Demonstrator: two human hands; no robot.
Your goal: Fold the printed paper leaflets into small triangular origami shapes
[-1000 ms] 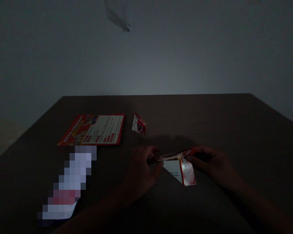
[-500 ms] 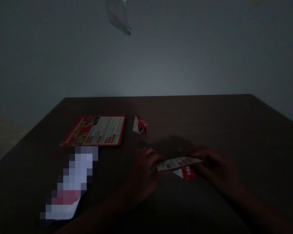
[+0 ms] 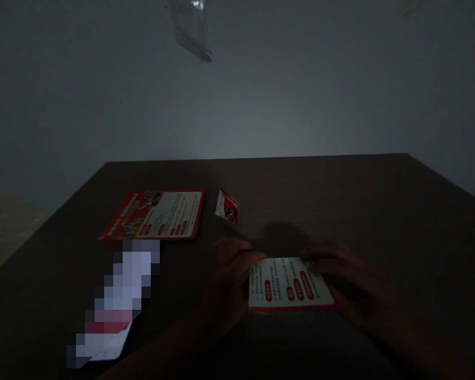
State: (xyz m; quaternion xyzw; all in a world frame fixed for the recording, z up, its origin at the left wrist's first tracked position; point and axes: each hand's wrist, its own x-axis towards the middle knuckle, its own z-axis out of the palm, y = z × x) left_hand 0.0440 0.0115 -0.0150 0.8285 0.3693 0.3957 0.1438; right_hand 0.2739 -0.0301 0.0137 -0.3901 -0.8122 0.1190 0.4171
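Note:
Between my hands is a folded leaflet (image 3: pixel 288 287), white with printed text, red labels and a red edge, its printed face turned up towards me. My left hand (image 3: pixel 231 279) is closed on its left side, with the thumb along the upper left corner. At the right side, my right hand (image 3: pixel 352 277) grips it, fingers over the upper right corner; its lower part is in deep shadow. A small folded red-and-white paper (image 3: pixel 228 206) lies beyond my left hand.
Red-and-white printed leaflets (image 3: pixel 166 214), seemingly a stack, lie on the left of the dark wooden table (image 3: pixel 320 190). Nearer me is a lit, phone-like device (image 3: pixel 111 345), mostly pixelated. A clear plastic bag (image 3: pixel 192 34) hangs against the grey wall (image 3: pixel 301 79) behind.
The held leaflet has turned from nearly edge-on to showing its printed face. A red-and-white piece seen beneath it earlier is now out of sight. Both hands have shifted slightly with it.

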